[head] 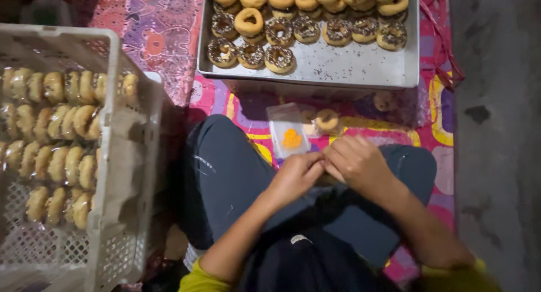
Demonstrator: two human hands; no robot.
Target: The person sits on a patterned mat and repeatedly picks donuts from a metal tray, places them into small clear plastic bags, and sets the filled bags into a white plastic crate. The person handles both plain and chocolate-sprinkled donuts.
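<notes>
Your left hand (294,176) and right hand (355,163) pinch together, grip hidden, near clear plastic bags (287,131); white crate (107,157) holds packed doughnuts, metal tray (338,67) half full.

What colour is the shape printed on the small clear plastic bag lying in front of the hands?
Orange, on the small clear plastic bag on the patterned mat; seen in the head view.

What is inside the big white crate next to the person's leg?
The white crate holds rows of plain doughnuts standing on edge, wrapped in clear plastic. Its lower corner shows bare lattice floor. Whether more doughnuts lie beneath those rows cannot be seen.
</notes>
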